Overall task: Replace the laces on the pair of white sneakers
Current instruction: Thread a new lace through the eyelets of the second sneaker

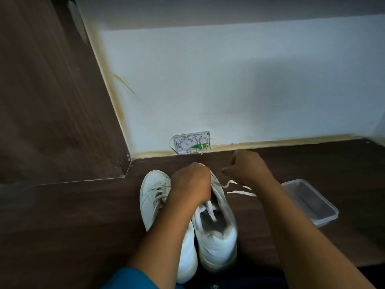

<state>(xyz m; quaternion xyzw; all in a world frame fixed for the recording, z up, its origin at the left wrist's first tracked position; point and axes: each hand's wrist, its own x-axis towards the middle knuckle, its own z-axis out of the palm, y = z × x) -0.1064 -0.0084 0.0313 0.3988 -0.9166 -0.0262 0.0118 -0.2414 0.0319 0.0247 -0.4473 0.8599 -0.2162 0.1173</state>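
- Two white low-top sneakers are standing side by side, touching, on the dark brown wood-grain floor (62,215), toes pointing toward the wall.
- The left-side sneaker (154,190) is sitting laced, with white laces crossing over its tongue.
- The right-side sneaker (216,238) is showing its open collar and grey lining; a flat white lace end (211,212) is hanging down into the opening.
- The left hand (190,182) is curling over the front half of the right-side sneaker, fingers bent down around it and gripping it.
- The right hand (246,165) is hovering just right of that shoe's toe, fingers bunched into a loose fist; cannot tell whether it is pinching anything.
- A loose flat white lace strip (241,193) is lying on the floor between the right-side sneaker and a clear rectangular plastic container (310,202), partly under the right forearm.
- A small white plastic wall box (192,142) with a green connector is sitting at the base of the pale wall (229,80).
- A teal sleeve (129,276) is showing at the bottom edge.
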